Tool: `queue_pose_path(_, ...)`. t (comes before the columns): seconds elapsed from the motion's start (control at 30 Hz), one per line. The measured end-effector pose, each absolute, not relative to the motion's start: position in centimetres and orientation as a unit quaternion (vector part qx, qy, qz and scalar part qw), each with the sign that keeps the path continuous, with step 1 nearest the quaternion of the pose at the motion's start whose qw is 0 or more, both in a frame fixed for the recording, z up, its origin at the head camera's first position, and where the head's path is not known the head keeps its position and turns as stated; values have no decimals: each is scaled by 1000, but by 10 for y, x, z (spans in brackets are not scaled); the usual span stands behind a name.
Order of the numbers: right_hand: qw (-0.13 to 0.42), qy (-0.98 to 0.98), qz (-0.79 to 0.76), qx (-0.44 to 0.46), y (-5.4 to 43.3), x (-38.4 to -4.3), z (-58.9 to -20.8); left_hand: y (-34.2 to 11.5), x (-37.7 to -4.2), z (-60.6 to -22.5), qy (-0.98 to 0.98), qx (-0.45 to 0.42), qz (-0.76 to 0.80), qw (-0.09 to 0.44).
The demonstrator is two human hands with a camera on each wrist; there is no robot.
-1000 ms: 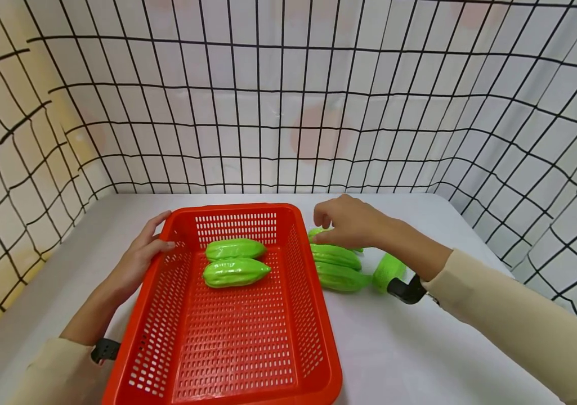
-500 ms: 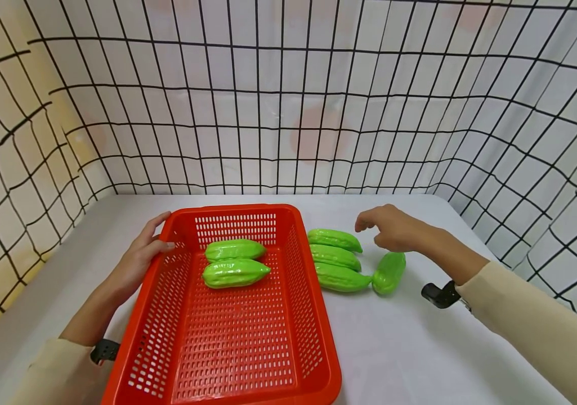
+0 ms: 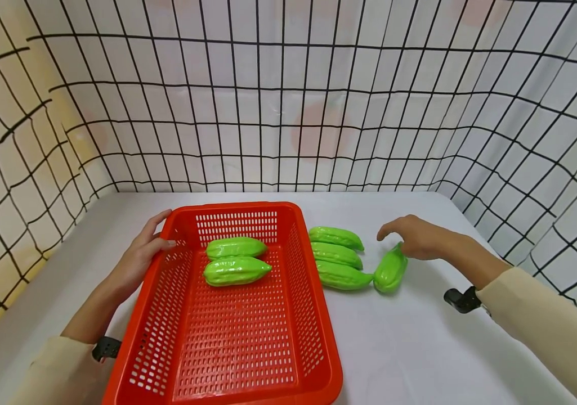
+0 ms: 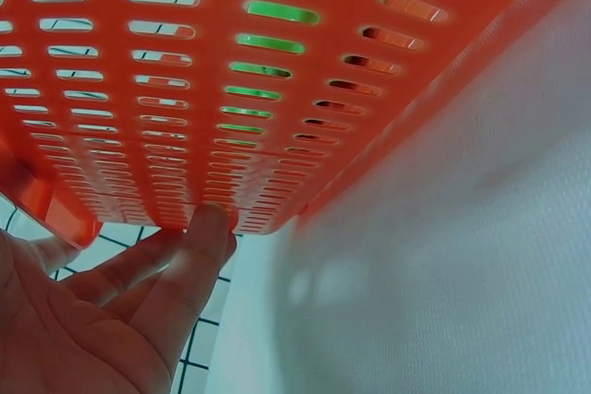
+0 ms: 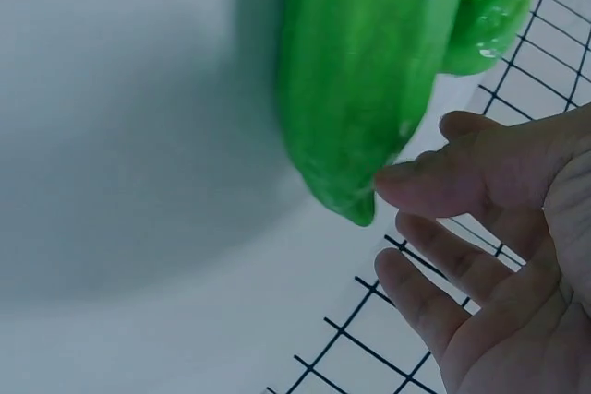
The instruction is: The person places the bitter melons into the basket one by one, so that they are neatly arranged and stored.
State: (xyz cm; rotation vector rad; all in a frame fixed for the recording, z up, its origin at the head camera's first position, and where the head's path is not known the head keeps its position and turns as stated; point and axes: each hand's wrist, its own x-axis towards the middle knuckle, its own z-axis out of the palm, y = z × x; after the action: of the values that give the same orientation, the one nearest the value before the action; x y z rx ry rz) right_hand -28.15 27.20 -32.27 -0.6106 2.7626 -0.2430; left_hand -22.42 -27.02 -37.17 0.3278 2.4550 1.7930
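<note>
My left hand [image 3: 136, 261] holds the left rim of a red perforated plastic basket [image 3: 237, 337], thumb over the rim. In the left wrist view its fingers [image 4: 189, 274] lie along the basket's outer wall. My right hand [image 3: 420, 236] hovers over the far tip of a green bitter melon [image 3: 390, 271] on the right. In the right wrist view the thumb [image 5: 434, 186] is right at the pointed tip of that melon [image 5: 360, 80], the other fingers loosely bent beyond it. Two bitter melons [image 3: 236, 271] lie side by side in the basket's far half.
Three more bitter melons [image 3: 336, 256] lie in a row against the basket's right side, the nearest one's tip meeting the separate melon. All rest on a white table surface [image 3: 399, 349]. A black wire grid [image 3: 278, 112] encloses the back and both sides.
My right hand has moved right and toward me, from above the row of melons to the tip of the separate melon. The left hand and basket have stayed put.
</note>
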Motion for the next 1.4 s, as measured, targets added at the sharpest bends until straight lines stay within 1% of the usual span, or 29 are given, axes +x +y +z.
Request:
queue_pose_path(0.13,173,960,-74,-207,275,-279,-328,-271,-226,-372,796,112,593,48)
queue_pose_path(0.27,179,958,-54,-219,276,-275,-331,-271,-227,-373,793,111,596,50)
queue_pose_path(0.43,172,956,-42,-236,280,-271,-339,-271,-226,-373,795,110,594,46)
queue_pose_path(0.73,140,951,-44,-271,286,-269,-349,-271,-225,-373,796,109,593,49)
queue_pose_path(0.9,134,948,-41,-284,287,-269,-347,-271,-225,-373,797,108,592,47)
queue_pose_path(1.17,138,950,-42,-276,284,-270,-335,-273,-226,-371,798,107,590,51)
queue_pose_path(1.4,116,951,-42,-284,281,-275,-323,-272,-226,-370,798,107,591,52)
